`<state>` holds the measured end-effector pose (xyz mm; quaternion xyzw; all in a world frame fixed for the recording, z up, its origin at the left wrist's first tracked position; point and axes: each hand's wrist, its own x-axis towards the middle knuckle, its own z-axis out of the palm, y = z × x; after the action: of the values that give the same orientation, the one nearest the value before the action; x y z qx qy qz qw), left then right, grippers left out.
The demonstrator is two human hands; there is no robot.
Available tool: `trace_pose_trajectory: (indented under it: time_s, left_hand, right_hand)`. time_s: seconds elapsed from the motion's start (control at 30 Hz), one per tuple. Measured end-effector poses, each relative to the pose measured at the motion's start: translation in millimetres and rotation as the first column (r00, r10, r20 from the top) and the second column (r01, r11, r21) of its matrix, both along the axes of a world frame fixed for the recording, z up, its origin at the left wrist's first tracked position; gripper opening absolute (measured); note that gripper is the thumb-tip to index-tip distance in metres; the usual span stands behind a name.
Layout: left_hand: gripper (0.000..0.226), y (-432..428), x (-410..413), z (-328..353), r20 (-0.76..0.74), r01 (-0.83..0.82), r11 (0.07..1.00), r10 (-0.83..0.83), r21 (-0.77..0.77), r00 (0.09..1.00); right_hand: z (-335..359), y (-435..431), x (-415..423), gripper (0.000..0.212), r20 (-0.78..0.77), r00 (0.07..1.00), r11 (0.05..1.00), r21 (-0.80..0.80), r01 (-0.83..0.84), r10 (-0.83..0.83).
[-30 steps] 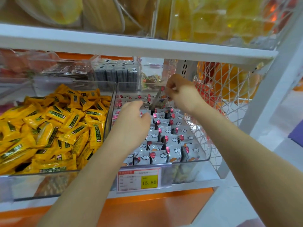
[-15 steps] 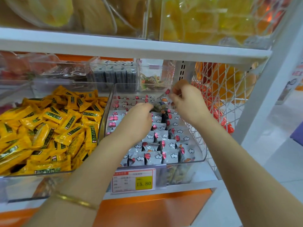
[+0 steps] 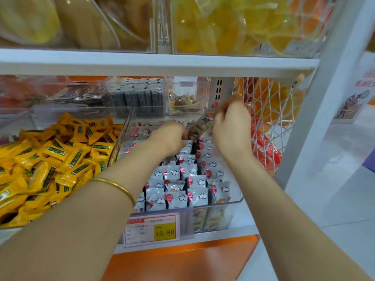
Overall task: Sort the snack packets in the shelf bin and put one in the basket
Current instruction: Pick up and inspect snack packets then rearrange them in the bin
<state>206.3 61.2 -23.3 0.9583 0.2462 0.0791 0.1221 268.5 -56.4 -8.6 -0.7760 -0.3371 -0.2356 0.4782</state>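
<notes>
Head view: a clear bin (image 3: 122,136) on the shelf (image 3: 142,62) is packed with rows of white packets (image 3: 176,173) marked with red dots and clouds. The right hand (image 3: 231,122) is raised over the back of the bin, its fingertips pinched on the top end of a tilted packet (image 3: 203,126) – that one hangs above the rows, slanting down toward the left. The left hand (image 3: 170,136) reaches in just beside its lower end, fingers bent downward and mostly hidden, so I cannot tell whether they grip it. A gold bracelet (image 3: 119,187) circles the left forearm. Yellow packets (image 3: 60,155) fill the neighbouring bin on the left; wire mesh (image 3: 269,110) stands on the right. A price tag (image 3: 154,230) – 15.80 – sits on the bin's front.
</notes>
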Motion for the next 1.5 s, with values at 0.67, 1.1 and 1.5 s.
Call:
trace_pose_trajectory:
  time_s: [0.67, 1.1, 1.5]
  left_hand:
    - [0.023, 7.8, -9.7, -3.4, 0.032, -0.040, 0.987, 0.035, 0.156, 0.999]
    - [0.016, 8.7, -11.0, -5.6, 0.072, -0.024, 0.987, 0.013, 0.161, 0.997]
    - [0.018, 11.9, -10.6, -13.3, 0.090, -0.044, 0.983, 0.028, 0.181, 0.996]
  right_hand:
    - [-0.4, 2.2, 5.1, 0.005, -0.120, 0.992, 0.999, 0.025, -0.039, 0.042]
    - [-0.9, 3.1, 7.9, 0.010, -0.122, 0.991, 0.998, 0.035, -0.054, 0.058]
    - [0.9, 1.8, 3.5, 0.008, -0.142, 0.986, 0.996, 0.041, -0.078, 0.083]
